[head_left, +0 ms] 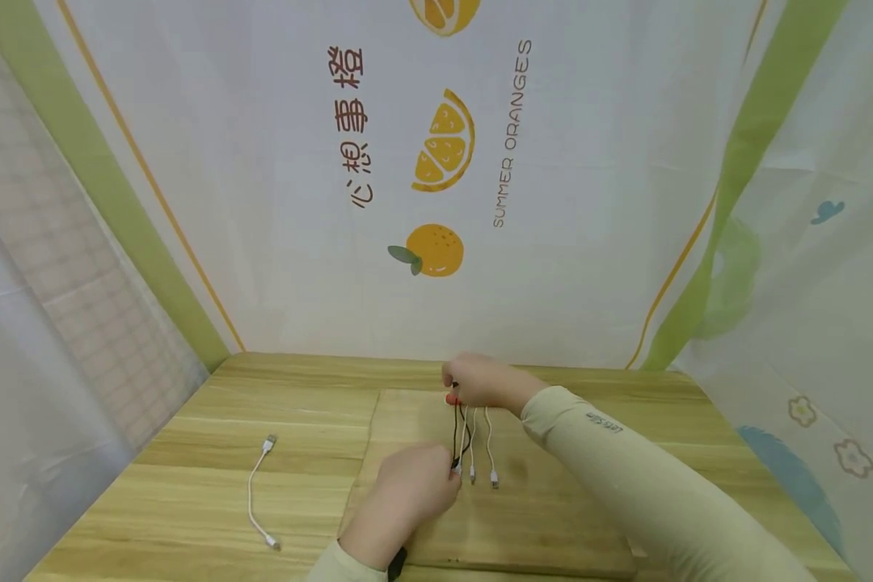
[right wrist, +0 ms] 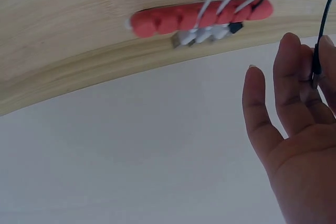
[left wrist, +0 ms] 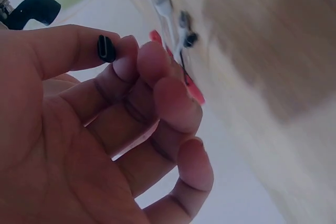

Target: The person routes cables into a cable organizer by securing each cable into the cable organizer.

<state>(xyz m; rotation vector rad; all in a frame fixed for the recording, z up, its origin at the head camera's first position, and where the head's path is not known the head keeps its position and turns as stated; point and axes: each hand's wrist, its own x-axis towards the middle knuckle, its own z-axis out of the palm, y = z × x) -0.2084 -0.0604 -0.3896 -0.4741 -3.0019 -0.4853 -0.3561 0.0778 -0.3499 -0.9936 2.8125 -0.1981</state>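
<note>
My left hand (head_left: 416,482) pinches a small black cable connector (left wrist: 106,49) between thumb and index finger, the other fingers loosely bent. Above the board's far edge, my right hand (head_left: 483,380) holds the black plug (right wrist: 316,65) at the other end of a thin black cable (right wrist: 326,11). Beside it is a red cable holder (right wrist: 170,19) with a row of slots. Several white cables (head_left: 489,440) and another black cable run through the slots, their plugs sticking out past the holder. In the head view, my right hand hides most of the holder.
A wooden board (head_left: 524,529) lies on the wood-grain table (head_left: 189,485), under the holder and cables. On the left side of the table lies a loose short white cable (head_left: 250,491). A white curtain with orange prints (head_left: 298,283) hangs behind the table's far edge.
</note>
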